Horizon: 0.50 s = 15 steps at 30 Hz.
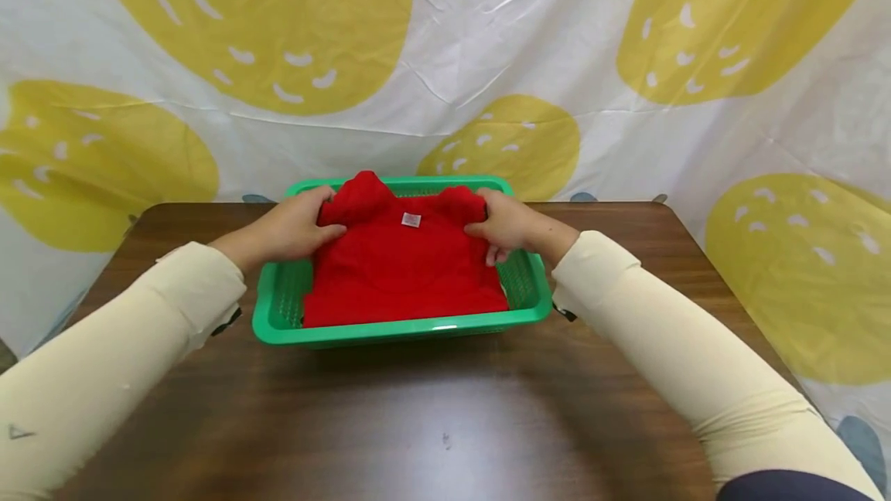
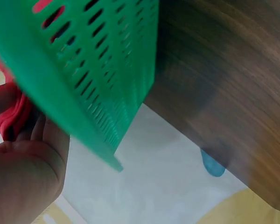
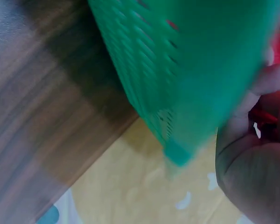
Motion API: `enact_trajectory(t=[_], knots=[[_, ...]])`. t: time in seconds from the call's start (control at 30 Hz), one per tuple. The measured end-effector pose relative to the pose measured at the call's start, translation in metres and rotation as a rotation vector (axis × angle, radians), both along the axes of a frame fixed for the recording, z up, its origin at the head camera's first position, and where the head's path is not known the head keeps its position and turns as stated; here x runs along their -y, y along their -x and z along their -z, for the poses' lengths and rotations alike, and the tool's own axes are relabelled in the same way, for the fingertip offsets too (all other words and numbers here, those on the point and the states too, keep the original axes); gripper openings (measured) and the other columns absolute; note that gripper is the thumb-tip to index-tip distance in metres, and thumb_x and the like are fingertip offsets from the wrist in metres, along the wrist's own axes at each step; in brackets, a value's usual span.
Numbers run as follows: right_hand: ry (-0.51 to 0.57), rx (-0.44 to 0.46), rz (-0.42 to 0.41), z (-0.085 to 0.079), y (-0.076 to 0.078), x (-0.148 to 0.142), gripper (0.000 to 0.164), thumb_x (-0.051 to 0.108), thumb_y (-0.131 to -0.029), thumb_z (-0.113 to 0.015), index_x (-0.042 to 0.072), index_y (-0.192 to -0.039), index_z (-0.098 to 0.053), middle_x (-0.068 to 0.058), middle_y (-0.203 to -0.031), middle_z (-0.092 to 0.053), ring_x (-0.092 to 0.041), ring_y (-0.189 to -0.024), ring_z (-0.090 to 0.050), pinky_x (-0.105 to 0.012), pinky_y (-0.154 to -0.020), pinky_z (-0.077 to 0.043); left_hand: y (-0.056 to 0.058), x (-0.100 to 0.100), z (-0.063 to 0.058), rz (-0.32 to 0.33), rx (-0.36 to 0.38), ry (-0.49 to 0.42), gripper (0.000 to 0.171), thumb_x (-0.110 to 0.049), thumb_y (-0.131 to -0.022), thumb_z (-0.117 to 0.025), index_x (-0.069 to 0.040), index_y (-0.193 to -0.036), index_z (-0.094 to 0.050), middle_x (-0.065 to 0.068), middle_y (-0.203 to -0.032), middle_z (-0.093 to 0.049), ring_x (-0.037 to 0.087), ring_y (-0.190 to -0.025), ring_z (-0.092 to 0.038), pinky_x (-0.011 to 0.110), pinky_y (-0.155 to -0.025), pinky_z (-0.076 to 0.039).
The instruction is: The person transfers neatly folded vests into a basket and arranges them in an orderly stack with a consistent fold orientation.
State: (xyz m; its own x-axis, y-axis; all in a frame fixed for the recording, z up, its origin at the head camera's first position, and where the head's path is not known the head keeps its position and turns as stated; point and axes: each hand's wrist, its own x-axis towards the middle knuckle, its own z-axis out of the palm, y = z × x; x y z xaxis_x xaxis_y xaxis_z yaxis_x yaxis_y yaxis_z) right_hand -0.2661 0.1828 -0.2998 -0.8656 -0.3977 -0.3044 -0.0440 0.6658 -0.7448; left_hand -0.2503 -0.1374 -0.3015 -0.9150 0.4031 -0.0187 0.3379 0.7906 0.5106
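Observation:
A red garment (image 1: 411, 269) with a small white label (image 1: 411, 219) lies spread inside a green plastic basket (image 1: 418, 328). At the garment's upper left corner, my left hand (image 1: 298, 224) grips the bunched cloth between thumb and fingers. My right hand (image 1: 511, 224) pinches the opposite upper corner, thumb on top. Both hands are over the basket's far half, near its short ends. In the left wrist view, red cloth (image 2: 14, 114) shows within the curled left fingers, beside the slotted basket wall (image 2: 107, 60). The right wrist view shows the right hand (image 3: 256, 168) curled round red cloth.
The basket stands on a dark brown wooden table (image 1: 445, 416), towards its far edge. Behind the table hangs a white cloth backdrop (image 1: 487, 37) printed with large yellow fruit shapes. Pale sleeves (image 1: 661, 323) cover both forearms, which reach in from the sides.

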Motion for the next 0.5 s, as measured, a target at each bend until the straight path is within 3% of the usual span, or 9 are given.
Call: enact_trajectory(t=[0.17, 0.33, 0.5], knots=[[0.006, -0.021, 0.059, 0.012, -0.003, 0.001, 0.047, 0.005, -0.099, -0.058, 0.002, -0.136, -0.03, -0.032, -0.109, -0.061, -0.018, -0.048, -0.067, -0.041, -0.056, -0.06, 0.0, -0.003, 0.013, -0.009, -0.019, 0.039, 0.04, -0.015, -0.097, -0.063, 0.004, -0.124, -0.042, 0.025, -0.109, -0.062, 0.036, -0.096, -0.062, 0.047, -0.086, -0.05], [0.003, -0.119, 0.108, 0.023, -0.008, 0.005, 0.035, 0.002, -0.096, -0.062, 0.0, -0.118, -0.035, -0.025, -0.082, -0.061, -0.019, -0.048, -0.068, -0.038, -0.054, -0.059, -0.006, -0.01, 0.02, -0.039, -0.02, 0.062, 0.054, -0.014, -0.096, -0.064, 0.005, -0.136, -0.034, 0.029, -0.109, -0.063, 0.039, -0.1, -0.064, 0.051, -0.088, -0.051], [-0.024, -0.181, 0.134, 0.034, -0.013, 0.009, 0.035, 0.003, -0.096, -0.063, 0.0, -0.118, -0.036, -0.023, -0.091, -0.059, -0.023, -0.052, -0.07, -0.035, -0.054, -0.059, -0.013, -0.012, 0.023, -0.064, -0.02, 0.063, 0.055, -0.011, -0.094, -0.066, 0.003, -0.136, -0.033, 0.024, -0.096, -0.066, 0.031, -0.083, -0.067, 0.046, -0.08, -0.053]])
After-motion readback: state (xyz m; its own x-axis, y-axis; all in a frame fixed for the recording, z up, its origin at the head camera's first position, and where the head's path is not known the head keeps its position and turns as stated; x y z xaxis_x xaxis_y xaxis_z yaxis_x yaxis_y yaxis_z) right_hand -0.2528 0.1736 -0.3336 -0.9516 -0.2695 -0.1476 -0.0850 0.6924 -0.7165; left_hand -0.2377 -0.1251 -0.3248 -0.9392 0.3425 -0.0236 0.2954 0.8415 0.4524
